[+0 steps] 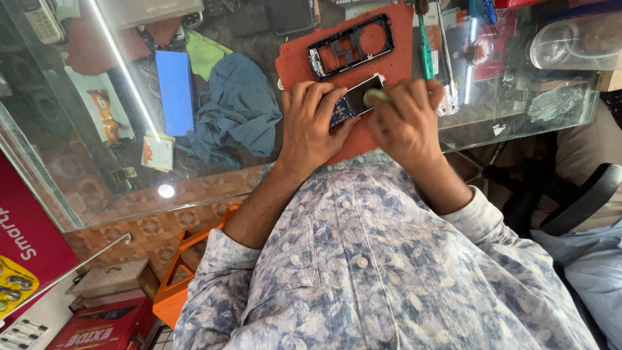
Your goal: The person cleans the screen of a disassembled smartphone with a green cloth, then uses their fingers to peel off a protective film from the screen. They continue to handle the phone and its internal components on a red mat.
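Observation:
My left hand (pixel 312 123) grips a small opened phone (pixel 355 100) with a dark screen and a blue circuit board, holding it on a red work mat (pixel 295 61). My right hand (pixel 405 120) is closed around a green-handled tool (pixel 378 96) whose tip rests on the phone's screen end. The tool's tip is hidden under my fingers. A black plastic phone frame (pixel 350 44) lies on the mat just beyond the phone.
The mat sits on a glass counter (pixel 116 194). A crumpled blue cloth (pixel 236 110) and a blue flat block (pixel 175 83) lie left of it. A green screwdriver (pixel 424 48) and tweezers (pixel 444 45) lie to the right, with a clear plastic container (pixel 573 42) further right.

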